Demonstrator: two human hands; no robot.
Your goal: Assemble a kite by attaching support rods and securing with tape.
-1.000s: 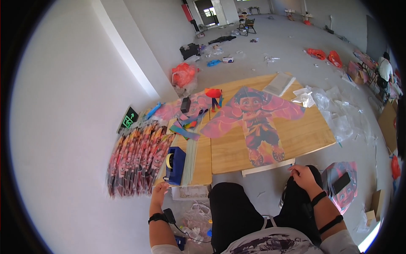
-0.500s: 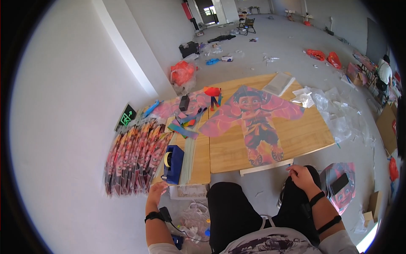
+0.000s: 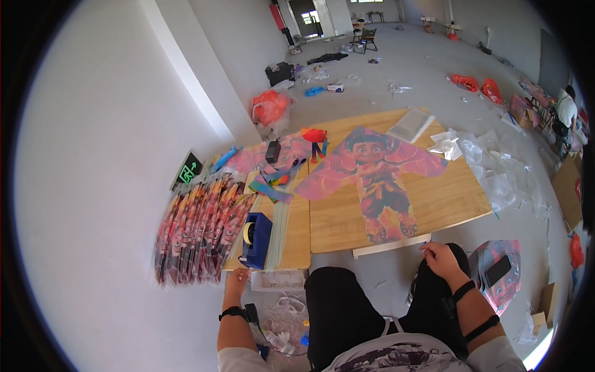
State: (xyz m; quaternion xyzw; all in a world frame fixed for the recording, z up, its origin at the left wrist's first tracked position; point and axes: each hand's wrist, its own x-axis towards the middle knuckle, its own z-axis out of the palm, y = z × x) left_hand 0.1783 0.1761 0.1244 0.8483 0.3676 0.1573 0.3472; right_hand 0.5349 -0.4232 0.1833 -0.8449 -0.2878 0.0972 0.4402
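Tape dispenser (image 3: 260, 242) on table (image 3: 299, 239), left of figure sheet (image 3: 385, 189); packets (image 3: 198, 230) farther left.

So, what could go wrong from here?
The left hand is close to the tape dispenser, which stands near the front edge of the table; a bump might tip it off. The phone lies on a printed sheet beside the right leg, so a shift could knock it.

Green running figure (image 3: 186, 176), green arrow (image 3: 194, 166) — on dark sign board (image 3: 182, 164), beside white wall (image 3: 93, 155)
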